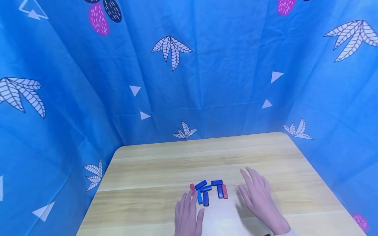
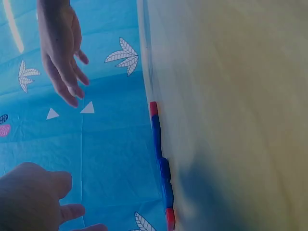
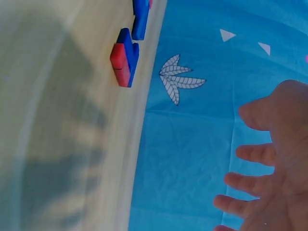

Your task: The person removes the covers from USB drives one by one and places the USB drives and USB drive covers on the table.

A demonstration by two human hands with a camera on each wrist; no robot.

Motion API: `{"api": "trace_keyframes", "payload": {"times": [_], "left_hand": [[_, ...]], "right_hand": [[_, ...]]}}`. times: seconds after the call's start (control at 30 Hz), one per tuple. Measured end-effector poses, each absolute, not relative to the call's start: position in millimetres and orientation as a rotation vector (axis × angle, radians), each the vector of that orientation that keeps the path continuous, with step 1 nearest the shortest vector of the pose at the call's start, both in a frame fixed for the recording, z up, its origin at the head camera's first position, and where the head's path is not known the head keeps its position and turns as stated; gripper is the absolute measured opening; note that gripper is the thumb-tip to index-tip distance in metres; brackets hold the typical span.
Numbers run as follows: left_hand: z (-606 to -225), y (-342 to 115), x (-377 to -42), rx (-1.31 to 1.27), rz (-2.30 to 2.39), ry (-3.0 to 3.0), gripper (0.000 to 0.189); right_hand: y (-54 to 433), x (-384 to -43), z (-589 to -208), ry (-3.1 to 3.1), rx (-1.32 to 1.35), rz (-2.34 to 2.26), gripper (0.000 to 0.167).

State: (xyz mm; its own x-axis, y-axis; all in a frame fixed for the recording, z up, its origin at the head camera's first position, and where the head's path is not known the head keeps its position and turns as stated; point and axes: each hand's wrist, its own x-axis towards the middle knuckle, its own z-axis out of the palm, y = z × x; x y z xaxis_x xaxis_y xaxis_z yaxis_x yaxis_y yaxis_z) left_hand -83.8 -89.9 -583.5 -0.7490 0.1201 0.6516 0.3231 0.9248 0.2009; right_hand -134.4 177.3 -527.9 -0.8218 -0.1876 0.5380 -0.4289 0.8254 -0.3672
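Observation:
Small red and blue rectangular blocks lie in two groups on the wooden table [image 1: 141, 177]. On the left, a red block [image 1: 193, 187], a lighter blue block [image 1: 199, 197] and several dark blue ones [image 1: 206, 199] lie at different angles. To the right, a blue block [image 1: 217, 182] lies crosswise above a lengthwise blue block [image 1: 220, 191], with a red block [image 1: 225, 191] alongside. My left hand [image 1: 186, 213] is beside the left group, its fingertips overlapping the red block in the head view. Spread and holding nothing, my right hand [image 1: 260, 196] hovers right of the other group.
A blue curtain [image 1: 230, 82] with leaf and triangle prints surrounds the table's back and sides. Bare wood extends behind the blocks and to both sides. The right hand casts a shadow [image 1: 251, 218] on the tabletop.

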Motion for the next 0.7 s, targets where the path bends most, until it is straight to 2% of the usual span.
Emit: {"api": "trace_keyframes", "payload": {"times": [0.37,0.7], "left_hand": [[-582.8,-87.7,-81.7,-0.293,-0.372,-2.454,0.055],[-588.3,-87.1,-81.8,-0.290,-0.389,-2.457,0.055]], "right_hand": [[168.4,-158.3,-520.1,-2.618,0.561,0.531,0.053],[161.9,-170.5,-524.8,-2.760,0.630,0.590,0.054]]}}
